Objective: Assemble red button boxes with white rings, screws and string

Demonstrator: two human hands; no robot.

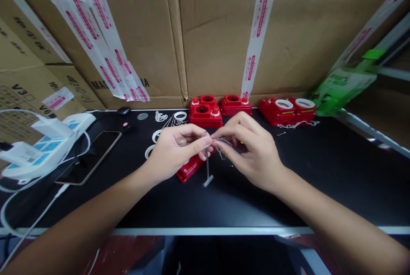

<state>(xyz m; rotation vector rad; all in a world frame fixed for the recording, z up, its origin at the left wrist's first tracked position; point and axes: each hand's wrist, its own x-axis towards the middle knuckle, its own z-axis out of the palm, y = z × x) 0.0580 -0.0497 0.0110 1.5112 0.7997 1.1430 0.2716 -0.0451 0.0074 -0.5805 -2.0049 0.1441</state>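
In front of me, my left hand [185,144] pinches the upper end of a small T-shaped metal hammer [208,166]; its head hangs down over the table. My right hand [251,147] is closed in a pinch at the same spot, on a thin grey piece whose kind I cannot make out. A short length of chain [221,154] dangles below the right fingers. Under and behind my hands lies a red box [188,170], tilted and partly covered by them. White rings [156,136] are beside my left hand.
Red boxes [205,119] stand along the cardboard wall [218,53], with more red boxes [277,115] carrying white rings to the right. Left are a white chain [160,116], a phone [91,157] and a power strip [48,149] with cables. A green pouch [342,87] leans at back right.
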